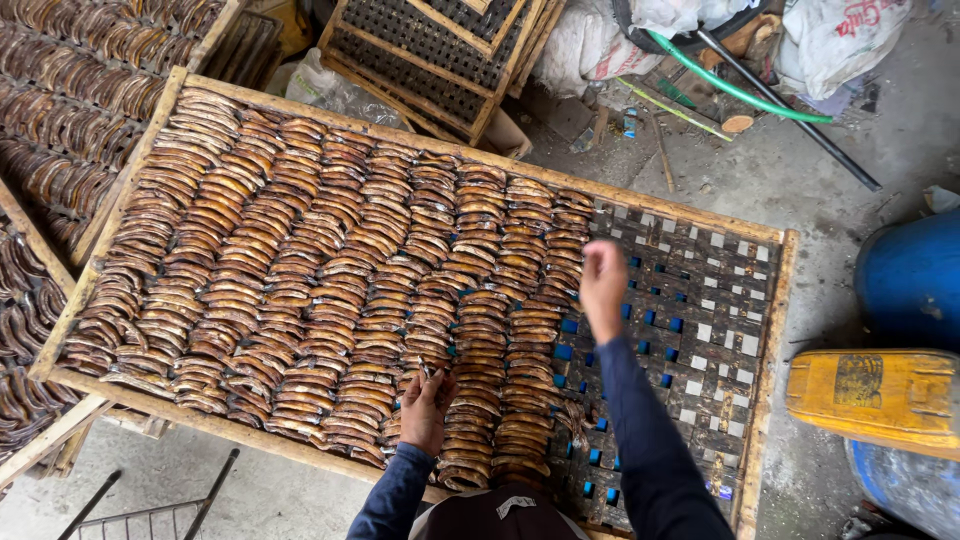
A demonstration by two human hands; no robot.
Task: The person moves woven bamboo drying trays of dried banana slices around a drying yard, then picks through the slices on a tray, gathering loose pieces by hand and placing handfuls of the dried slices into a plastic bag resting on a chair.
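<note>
We look down on a large wooden-framed drying rack (770, 330) with a woven lattice bed, set at a slant across a grey concrete floor (800, 180). Most of its bed is covered by close rows of brown dried banana slices (300, 270); only the right-hand strip of lattice is bare, with blue showing through the gaps. The rack's near right corner runs out of the picture, and our own head and shoulders hide part of its near edge.

More loaded racks (60, 130) lie to the left, cut off by the frame, and an empty rack (440, 50) leans beyond the far edge. To the right stand a blue barrel (910, 280) and a yellow canister (880, 395), both partly cut off. Open floor remains between the rack's right rail and these two.

Our right hand (602, 285) reaches out over the last filled column, at the border with the bare lattice. Its fingers are curled downward, but we cannot tell whether they pinch a slice. Our left hand (425, 410) rests near the rack's near edge, fingers bent onto the slices there; what it grips, if anything, is hidden beneath the hand.
</note>
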